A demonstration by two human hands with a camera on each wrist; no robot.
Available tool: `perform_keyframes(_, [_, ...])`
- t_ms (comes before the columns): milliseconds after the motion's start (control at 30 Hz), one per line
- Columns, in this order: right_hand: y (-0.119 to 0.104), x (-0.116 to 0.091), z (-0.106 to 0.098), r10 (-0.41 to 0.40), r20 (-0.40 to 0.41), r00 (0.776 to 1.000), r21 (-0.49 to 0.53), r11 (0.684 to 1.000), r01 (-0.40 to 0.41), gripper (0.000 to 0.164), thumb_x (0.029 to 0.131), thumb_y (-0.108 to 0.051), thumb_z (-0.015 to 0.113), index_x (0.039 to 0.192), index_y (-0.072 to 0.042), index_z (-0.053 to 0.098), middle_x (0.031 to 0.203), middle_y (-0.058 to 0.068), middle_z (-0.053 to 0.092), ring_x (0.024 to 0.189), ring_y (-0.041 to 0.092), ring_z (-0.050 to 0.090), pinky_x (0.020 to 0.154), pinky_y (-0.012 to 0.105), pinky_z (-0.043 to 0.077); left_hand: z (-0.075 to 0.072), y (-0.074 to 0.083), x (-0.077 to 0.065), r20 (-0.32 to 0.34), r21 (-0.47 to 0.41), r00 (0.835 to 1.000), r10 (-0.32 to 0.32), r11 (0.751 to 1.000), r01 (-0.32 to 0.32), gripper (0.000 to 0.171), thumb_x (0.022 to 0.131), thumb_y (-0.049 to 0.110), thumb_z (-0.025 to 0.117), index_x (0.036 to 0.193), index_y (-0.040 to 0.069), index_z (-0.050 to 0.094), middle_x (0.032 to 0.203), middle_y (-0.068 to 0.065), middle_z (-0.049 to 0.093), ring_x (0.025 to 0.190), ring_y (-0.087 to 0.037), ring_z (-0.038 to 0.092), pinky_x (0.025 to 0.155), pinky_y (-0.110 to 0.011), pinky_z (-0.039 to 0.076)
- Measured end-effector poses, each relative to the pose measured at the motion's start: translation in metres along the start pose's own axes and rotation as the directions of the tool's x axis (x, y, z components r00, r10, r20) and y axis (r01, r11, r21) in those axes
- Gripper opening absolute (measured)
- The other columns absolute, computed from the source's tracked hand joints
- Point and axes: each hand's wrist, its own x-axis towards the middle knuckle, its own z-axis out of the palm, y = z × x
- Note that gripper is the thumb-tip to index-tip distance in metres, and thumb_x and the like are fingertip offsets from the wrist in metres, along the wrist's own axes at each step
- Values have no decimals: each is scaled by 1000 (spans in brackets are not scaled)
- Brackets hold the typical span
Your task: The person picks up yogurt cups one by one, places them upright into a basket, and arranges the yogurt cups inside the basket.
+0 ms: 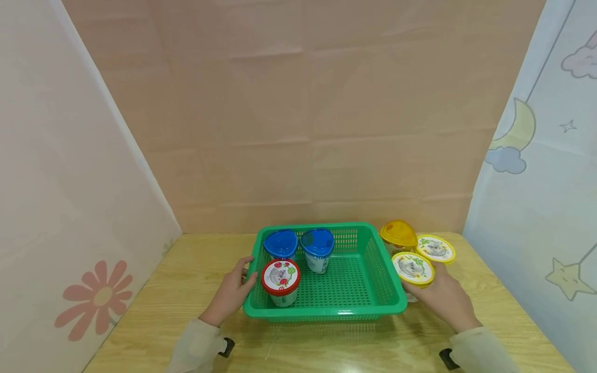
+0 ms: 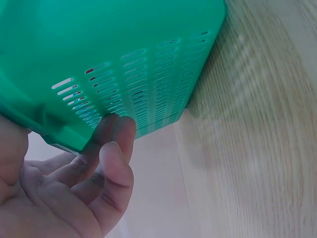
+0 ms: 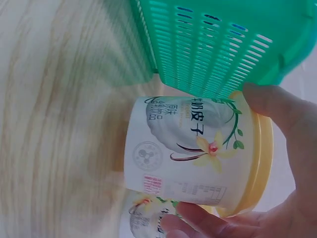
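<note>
A green plastic basket stands on the table with two blue-lidded cups and a red-lidded yogurt cup inside, all toward its left. My left hand holds the basket's left rim; in the left wrist view its fingers curl by the slotted side wall. To the right of the basket, my right hand grips a white yogurt cup with a yellow lid. The thumb lies at the lid's edge and fingers reach round the far side. That cup is upright, close to the basket's wall.
Behind the gripped cup stand a second yellow-lidded cup and an orange-lidded cup. The wooden table meets a brown backdrop at the rear, with pale patterned panels at both sides.
</note>
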Motion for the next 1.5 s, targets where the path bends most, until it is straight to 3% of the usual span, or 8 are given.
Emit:
perform_keyframes(333, [2, -9, -15, 8, -38, 999, -35, 999, -10, 120, 76, -76, 68, 146, 12, 26, 122, 37, 58, 92, 45, 65, 58, 43, 48, 0, -1, 1, 4, -1, 1000, -19, 1000, 19, 48, 101, 15, 60, 145, 3, 45, 97, -7, 65, 77, -13, 58, 68, -27, 51])
perform_keyframes(667, [-14, -16, -34, -19, -125, 992, -46, 999, 13, 121, 77, -71, 71, 146, 16, 21, 119, 43, 55, 87, 48, 64, 53, 43, 47, 1, -1, -1, 17, -24, 1000, -25, 999, 25, 47, 102, 16, 58, 145, 4, 44, 100, -8, 65, 78, -13, 61, 69, -26, 53])
perform_keyframes(1000, [-42, -19, -45, -100, -253, 962, -13, 995, 100, 106, 75, -64, 78, 143, 4, 32, 111, 33, 63, 81, 39, 65, 50, 36, 41, 2, 0, -1, 22, -25, 1000, -17, 1000, 18, 46, 103, 18, 57, 145, 4, 43, 101, -9, 65, 80, -14, 60, 70, -29, 53])
perform_keyframes(1233, [-68, -18, -48, -149, -255, 956, -9, 988, 152, 112, 71, -64, 81, 145, 4, 31, 114, 30, 61, 88, 42, 64, 52, 35, 41, 1, 0, 0, 29, -46, 1000, -11, 999, 13, 46, 104, 16, 54, 146, 3, 41, 101, -10, 64, 78, -15, 60, 69, -27, 53])
perform_keyframes(1500, [-93, -9, -40, -254, -175, 951, 8, 966, 259, 112, 70, -64, 82, 145, 3, 32, 119, 26, 61, 94, 37, 64, 64, 39, 47, 2, 0, -1, 33, -39, 999, -9, 999, 10, 46, 105, 16, 53, 147, 2, 40, 102, -10, 65, 79, -14, 61, 68, -25, 53])
